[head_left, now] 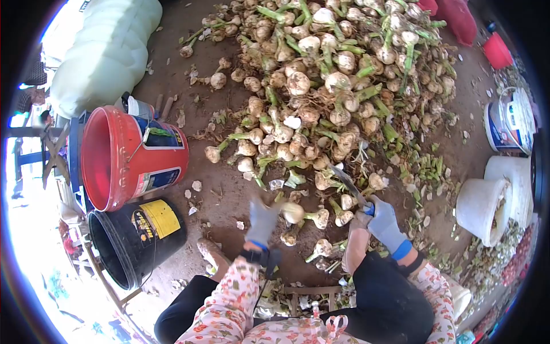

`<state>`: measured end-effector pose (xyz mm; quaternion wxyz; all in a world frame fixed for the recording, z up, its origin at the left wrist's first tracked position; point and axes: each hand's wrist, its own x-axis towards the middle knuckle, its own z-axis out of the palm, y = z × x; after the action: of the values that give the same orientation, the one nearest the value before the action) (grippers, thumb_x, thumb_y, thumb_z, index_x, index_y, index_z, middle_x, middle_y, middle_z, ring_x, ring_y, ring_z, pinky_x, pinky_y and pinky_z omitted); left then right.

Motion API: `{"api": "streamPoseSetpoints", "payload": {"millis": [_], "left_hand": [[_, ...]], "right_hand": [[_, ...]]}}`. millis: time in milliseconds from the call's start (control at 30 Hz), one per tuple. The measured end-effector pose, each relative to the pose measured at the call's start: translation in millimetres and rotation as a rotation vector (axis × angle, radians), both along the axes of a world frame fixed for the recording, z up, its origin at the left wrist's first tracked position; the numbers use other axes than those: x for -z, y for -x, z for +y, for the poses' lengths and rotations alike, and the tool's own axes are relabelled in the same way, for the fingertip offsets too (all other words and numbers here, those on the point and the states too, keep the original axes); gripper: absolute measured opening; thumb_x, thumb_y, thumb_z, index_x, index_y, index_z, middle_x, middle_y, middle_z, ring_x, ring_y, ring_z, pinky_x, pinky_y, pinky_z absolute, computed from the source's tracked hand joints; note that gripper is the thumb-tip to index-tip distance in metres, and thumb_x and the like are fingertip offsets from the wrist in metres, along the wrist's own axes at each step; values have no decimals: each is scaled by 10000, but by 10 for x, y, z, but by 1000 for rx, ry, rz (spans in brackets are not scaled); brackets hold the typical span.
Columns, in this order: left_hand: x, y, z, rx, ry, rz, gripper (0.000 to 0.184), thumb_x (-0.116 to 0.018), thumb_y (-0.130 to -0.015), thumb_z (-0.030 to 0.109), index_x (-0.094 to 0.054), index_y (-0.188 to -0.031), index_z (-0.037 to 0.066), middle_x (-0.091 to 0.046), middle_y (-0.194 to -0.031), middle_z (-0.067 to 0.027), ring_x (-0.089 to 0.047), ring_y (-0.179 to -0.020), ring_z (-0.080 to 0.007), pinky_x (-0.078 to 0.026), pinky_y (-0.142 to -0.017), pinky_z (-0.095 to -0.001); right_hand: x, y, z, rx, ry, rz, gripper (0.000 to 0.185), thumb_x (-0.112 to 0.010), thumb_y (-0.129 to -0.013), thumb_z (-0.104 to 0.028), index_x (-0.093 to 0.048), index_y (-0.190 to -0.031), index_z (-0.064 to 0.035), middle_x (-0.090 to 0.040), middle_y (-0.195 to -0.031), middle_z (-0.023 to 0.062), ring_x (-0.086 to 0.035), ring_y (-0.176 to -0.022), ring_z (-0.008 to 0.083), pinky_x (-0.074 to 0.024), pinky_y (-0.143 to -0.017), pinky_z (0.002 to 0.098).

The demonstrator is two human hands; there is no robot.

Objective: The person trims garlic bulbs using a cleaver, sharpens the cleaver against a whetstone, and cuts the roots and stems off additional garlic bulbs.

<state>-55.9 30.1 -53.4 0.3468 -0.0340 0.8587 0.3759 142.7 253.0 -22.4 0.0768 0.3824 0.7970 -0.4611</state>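
Note:
My left hand (263,221), in a grey glove with a blue cuff, is at the lower middle, blurred by motion. Its fingers are at the stem side of a pale garlic bulb (293,212). My right hand (385,222), gloved too, is closed around the blue handle of a knife (345,182). The blade points up and left toward the heap of stemmed bulbs (338,83). Between my hands and just below them, a few bulbs with cut stems (323,247) lie on the brown ground.
On the left, a red bucket (103,157) and a black bucket (114,246) lie tilted beside a pale, bulky sack (109,51). White buckets (478,200) stand at the right, with a red container (497,50) farther back. Stem cuttings (421,172) litter the ground right of the heap.

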Motion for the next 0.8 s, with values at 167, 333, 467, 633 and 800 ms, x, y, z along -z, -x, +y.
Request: {"api": "streamPoseSetpoints", "payload": {"millis": [167, 333, 467, 633, 800], "left_hand": [[1025, 953, -101, -184, 206, 335, 766, -742, -696, 307, -411, -1290, -45, -491, -1264, -280, -492, -1148, -415, -388, -988, -408], [778, 969, -53, -264, -160, 35, 741, -770, -684, 127, -395, -1313, 12, -515, -1276, -201, -561, -1081, -346, -461, -948, -422], [-128, 315, 145, -162, -418, -241, 747, -600, -678, -108, -315, -1347, 60, -618, -1011, -126, -616, -941, -227, -522, -826, -288], [-599, -318, 281, 104, -1022, -476, 661, -747, -725, 36, -374, -1271, 53, -564, -1071, -67, -569, -970, -147, -508, -831, -281], [-581, -429, 354, 238, -717, -144, 579, -775, -743, 195, -431, -1188, 54, -582, -1019, -47, -570, -911, -113, -483, -804, -257]], "right_hand": [[-36, 13, -8, 13, 156, -83, 369, -705, -721, -234, -600, -1004, -23, -549, -666, 103, -537, -606, 269, -453, -613, 341], [-26, 6, 93, -22, 75, -104, 349, -696, -737, -224, -601, -1003, -20, -569, -676, 104, -562, -615, 260, -458, -611, 337], [-56, 178, -17, -71, -92, 86, 340, -698, -701, -192, -610, -998, -50, -610, -711, 101, -605, -647, 271, -477, -609, 330], [-533, 470, -165, -473, -331, 490, 334, -692, -598, -161, -591, -915, -138, -588, -692, 37, -609, -638, 252, -484, -570, 373], [-580, 401, -214, -657, -348, 362, 349, -722, -601, -229, -526, -873, -132, -564, -728, 63, -612, -663, 291, -476, -551, 405]]}}
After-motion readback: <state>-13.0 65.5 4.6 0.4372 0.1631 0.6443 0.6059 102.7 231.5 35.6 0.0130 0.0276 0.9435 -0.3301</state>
